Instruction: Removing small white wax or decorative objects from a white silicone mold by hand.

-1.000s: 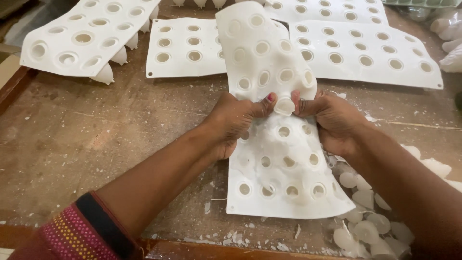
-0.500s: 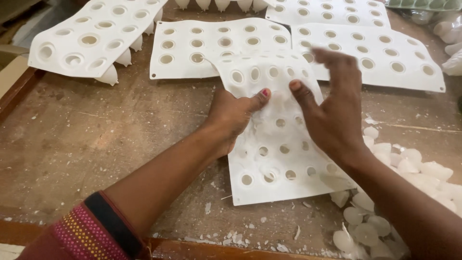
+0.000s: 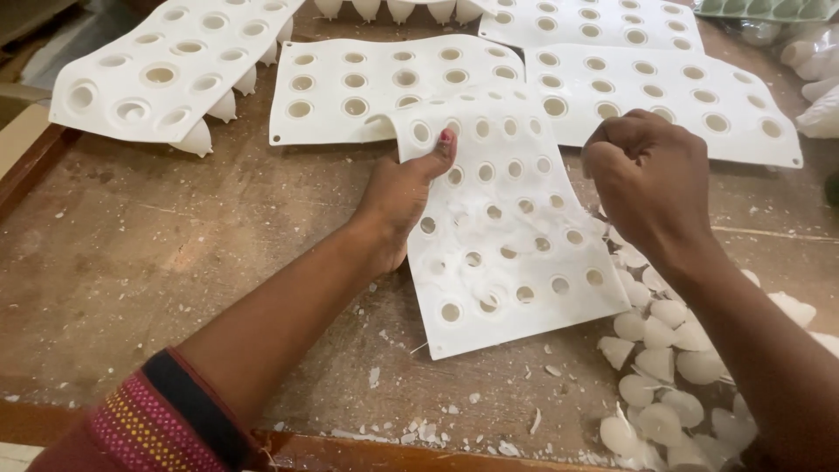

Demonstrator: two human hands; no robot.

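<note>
A white flexible mould sheet (image 3: 507, 227) with several round holes lies on the worn wooden table (image 3: 175, 253), its left edge curled upward. My left hand (image 3: 402, 197) grips that left edge, thumb on top. My right hand (image 3: 651, 179) hovers over the sheet's right edge as a closed fist; I cannot tell whether anything is inside it. A pile of small white cone-shaped pieces (image 3: 673, 367) lies just right of the sheet, below my right wrist.
More white mould sheets lie at the back: one at far left (image 3: 166, 70) with cone tips showing beneath, one in the middle (image 3: 367, 87), and two at right (image 3: 690, 105). White crumbs litter the table's near edge (image 3: 419, 428). Clear bags (image 3: 813, 79) sit far right.
The sheet, earlier folded up between both hands, now lies flatter. My right hand has left it and closed into a fist; my left hand shifted to the left edge.
</note>
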